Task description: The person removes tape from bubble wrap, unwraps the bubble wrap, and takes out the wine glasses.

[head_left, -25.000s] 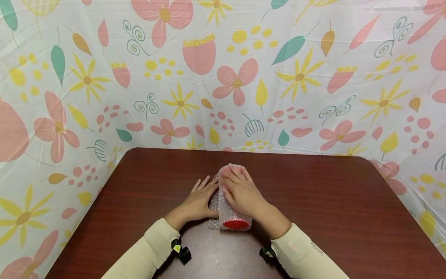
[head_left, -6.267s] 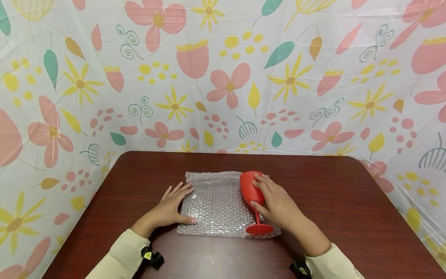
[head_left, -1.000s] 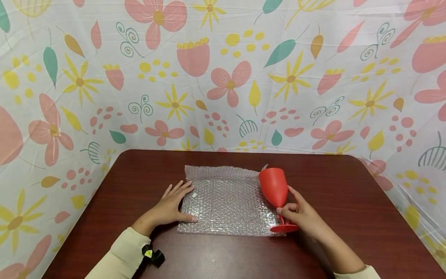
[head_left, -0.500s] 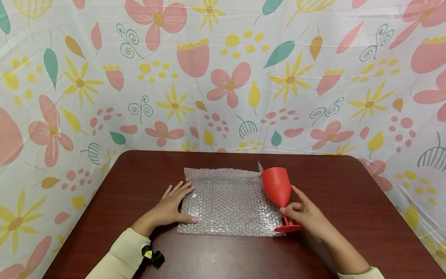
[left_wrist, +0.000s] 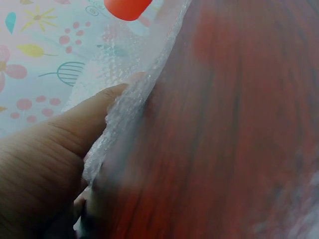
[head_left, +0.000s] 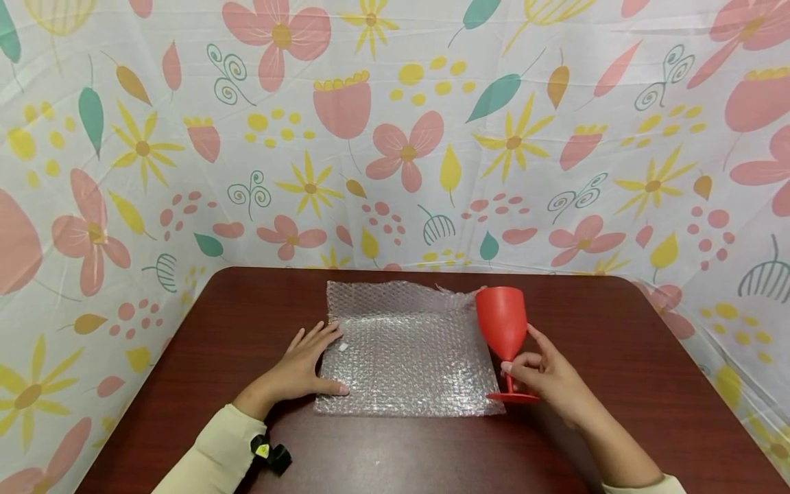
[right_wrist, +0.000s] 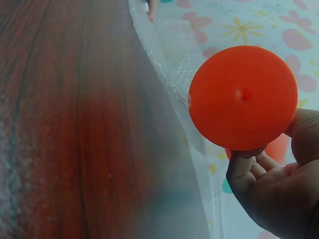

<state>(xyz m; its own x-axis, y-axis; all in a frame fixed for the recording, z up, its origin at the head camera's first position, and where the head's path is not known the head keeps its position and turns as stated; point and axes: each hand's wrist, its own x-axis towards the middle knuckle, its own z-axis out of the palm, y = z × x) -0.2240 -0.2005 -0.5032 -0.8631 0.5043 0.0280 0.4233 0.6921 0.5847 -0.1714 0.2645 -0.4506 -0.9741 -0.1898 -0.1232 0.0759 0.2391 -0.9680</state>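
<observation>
A red plastic goblet (head_left: 501, 322) stands nearly upright at the right edge of a sheet of bubble wrap (head_left: 407, 367), its bowl facing up. My right hand (head_left: 555, 381) pinches its stem between thumb and fingers, with the index finger along the bowl. In the right wrist view the underside of the goblet's round foot (right_wrist: 244, 97) faces the camera and hides part of the fingers. My left hand (head_left: 302, 367), fingers spread, rests on the left edge of the bubble wrap.
The wrap lies on a dark red-brown wooden table (head_left: 259, 302) with rounded far corners. Its far flap (head_left: 389, 298) is crumpled at the right. A small white sticker (head_left: 343, 347) sits on the wrap. Behind the table hangs a flower-print cloth (head_left: 395, 137).
Earliest, both hands were on the wrapped goblet; later it lay unwrapped on the sheet. In the last second my right hand moved it rightward and more upright; the far flap spread out. Left hand unmoved lately.
</observation>
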